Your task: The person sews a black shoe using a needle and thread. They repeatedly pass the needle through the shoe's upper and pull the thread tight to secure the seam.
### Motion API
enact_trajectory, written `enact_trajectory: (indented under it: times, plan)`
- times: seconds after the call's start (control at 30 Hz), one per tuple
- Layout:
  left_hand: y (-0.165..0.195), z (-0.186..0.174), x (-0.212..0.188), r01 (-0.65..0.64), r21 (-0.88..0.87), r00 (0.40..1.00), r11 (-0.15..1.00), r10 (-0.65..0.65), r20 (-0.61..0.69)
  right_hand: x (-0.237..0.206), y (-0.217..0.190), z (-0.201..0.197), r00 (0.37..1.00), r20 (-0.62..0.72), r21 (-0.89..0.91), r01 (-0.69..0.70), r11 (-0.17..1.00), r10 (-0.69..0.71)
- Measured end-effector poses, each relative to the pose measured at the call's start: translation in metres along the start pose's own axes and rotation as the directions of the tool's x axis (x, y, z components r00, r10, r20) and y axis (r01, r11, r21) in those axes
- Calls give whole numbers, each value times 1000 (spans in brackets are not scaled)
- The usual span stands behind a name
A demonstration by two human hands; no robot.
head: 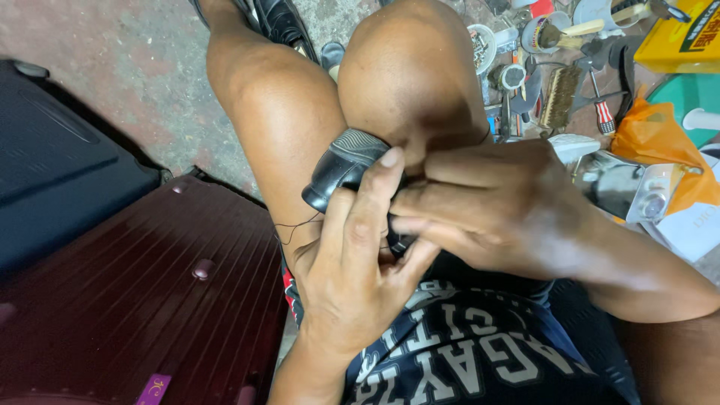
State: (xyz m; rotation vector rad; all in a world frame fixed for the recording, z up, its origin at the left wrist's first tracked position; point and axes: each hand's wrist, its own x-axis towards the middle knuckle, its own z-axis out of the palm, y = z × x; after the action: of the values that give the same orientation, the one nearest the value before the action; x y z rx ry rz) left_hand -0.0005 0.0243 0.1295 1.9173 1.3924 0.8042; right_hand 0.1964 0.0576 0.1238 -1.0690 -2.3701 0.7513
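black shoe [341, 165] btwn both hands, against knee [409, 75]

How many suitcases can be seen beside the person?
2: a maroon ribbed suitcase at lower left beside the left hand, and a dark blue suitcase behind it at the left edge. Others may lie out of view.

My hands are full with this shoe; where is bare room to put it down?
Bare floor lies between the dark case, the maroon suitcase and the knee. The maroon lid is bare. Brushes and tools crowd the other side.
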Motion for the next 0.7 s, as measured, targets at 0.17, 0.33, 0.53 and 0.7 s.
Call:
enact_trajectory:
  times: [0.17, 0.33, 0.53, 0.7]
  plan:
    - [0, 0, -3, 9, -83, 1000, 997, -8, 5, -22, 27, -10, 981, -139, -241, -167, 956, 136]
    - [-3, -5, -3, -4, -45, 1000, 999, 4, -8, -120, 148, -11, 911, -224, -455, -412, 790, 346]
    - [-6, -8, -7, 79, -92, 997, 993, -77, 22, -269, 251, -2, 560, -185, -589, -721, 365, 808]
    - [-3, -3, -10, 129, -181, 991, 975, -124, 39, -263, 241, -5, 513, -301, -707, -686, 173, 804]
